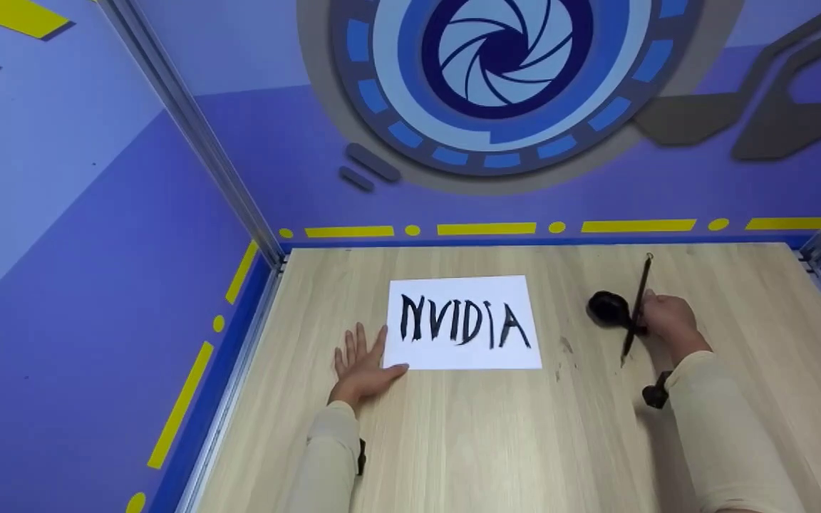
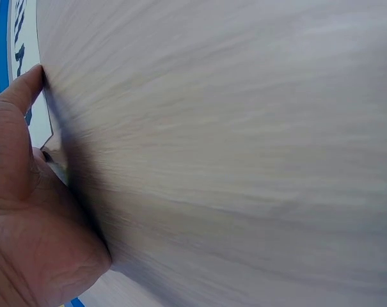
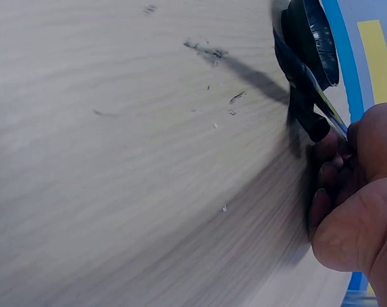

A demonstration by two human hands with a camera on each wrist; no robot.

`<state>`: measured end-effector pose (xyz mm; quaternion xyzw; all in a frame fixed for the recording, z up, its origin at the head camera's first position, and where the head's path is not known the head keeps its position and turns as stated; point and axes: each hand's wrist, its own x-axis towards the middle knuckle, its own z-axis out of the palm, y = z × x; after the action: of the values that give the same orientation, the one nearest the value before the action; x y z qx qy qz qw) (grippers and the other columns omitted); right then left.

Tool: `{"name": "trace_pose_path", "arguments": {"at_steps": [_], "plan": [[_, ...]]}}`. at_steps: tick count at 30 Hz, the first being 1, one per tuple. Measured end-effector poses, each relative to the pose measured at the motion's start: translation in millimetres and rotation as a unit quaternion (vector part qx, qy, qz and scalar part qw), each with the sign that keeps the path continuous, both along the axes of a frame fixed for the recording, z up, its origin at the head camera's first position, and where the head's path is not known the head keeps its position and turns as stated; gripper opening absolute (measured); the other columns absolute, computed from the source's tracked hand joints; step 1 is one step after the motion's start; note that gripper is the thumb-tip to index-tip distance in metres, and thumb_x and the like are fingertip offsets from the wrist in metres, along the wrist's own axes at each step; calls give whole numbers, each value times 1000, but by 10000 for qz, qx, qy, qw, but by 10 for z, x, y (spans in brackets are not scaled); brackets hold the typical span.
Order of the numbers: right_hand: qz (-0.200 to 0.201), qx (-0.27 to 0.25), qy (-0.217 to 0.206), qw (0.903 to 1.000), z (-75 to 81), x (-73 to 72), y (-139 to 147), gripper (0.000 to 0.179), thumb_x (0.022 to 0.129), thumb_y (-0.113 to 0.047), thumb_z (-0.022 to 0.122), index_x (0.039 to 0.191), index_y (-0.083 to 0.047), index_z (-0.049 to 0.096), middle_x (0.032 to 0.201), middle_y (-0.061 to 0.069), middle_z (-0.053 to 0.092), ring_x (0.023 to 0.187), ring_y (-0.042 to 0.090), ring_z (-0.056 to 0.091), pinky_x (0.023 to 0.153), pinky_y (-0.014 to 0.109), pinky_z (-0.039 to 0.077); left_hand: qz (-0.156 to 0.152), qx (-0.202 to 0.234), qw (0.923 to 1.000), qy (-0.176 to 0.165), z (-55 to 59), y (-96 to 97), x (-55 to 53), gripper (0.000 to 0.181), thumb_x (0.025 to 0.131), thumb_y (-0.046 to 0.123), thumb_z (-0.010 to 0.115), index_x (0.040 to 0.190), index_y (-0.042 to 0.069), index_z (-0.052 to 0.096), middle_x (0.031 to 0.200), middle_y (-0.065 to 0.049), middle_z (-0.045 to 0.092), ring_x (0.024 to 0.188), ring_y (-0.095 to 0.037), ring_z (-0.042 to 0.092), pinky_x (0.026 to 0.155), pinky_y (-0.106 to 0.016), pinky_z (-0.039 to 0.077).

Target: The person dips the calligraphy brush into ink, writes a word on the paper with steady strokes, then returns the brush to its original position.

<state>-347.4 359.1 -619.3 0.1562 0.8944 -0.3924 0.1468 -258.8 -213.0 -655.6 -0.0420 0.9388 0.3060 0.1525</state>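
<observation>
A white sheet of paper (image 1: 464,356) with "NVIDIA" in black brush strokes lies on the wooden table. My left hand (image 1: 368,370) rests at its left edge, fingers spread, the thumb on the lower left corner. In the left wrist view the thumb (image 2: 27,89) reaches to the paper's edge. To the right, my right hand (image 1: 669,318) pinches a dark writing brush (image 1: 640,292), its tip pointing down towards me. Just left of that hand sits a small round black dish (image 1: 606,308) with a short stub; the brush crosses over the stub. Curled fingers (image 3: 321,208) show in the right wrist view.
Dark smudges (image 1: 566,347) mark the table (image 1: 482,442) between paper and dish. A blue printed wall (image 1: 496,199) stands behind, and another wall (image 1: 97,285) is on the left. Metal posts (image 1: 218,157) stand at the corners.
</observation>
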Motion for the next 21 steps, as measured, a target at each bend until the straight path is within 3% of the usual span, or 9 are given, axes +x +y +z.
{"name": "trace_pose_path", "arguments": {"at_steps": [7,15,21], "plan": [[26,33,80,10000,6,7,1,60,114,-44,19,75,-15,55,69,-2,54,73,22,53,73,36,43,65,-69,10000,-32,-23,14,-13,97,96,63,65,173,32,14,180,-14,-21,166,-37,-27,130,-64,-20],[-25,140,201,9997,10,18,-11,60,114,-41,20,78,-12,58,71,-1,56,73,22,53,72,35,42,26,141,9999,-29,126,29,39,95,97,58,67,173,26,19,180,-17,-18,166,-41,-25,130,-65,-21],[-26,0,136,9999,-2,22,-14,58,114,-42,20,85,-9,58,74,0,55,76,22,52,73,36,42,30,51,10000,-30,64,21,14,95,97,59,66,173,28,18,181,-16,-18,167,-40,-24,130,-65,-20]]}}
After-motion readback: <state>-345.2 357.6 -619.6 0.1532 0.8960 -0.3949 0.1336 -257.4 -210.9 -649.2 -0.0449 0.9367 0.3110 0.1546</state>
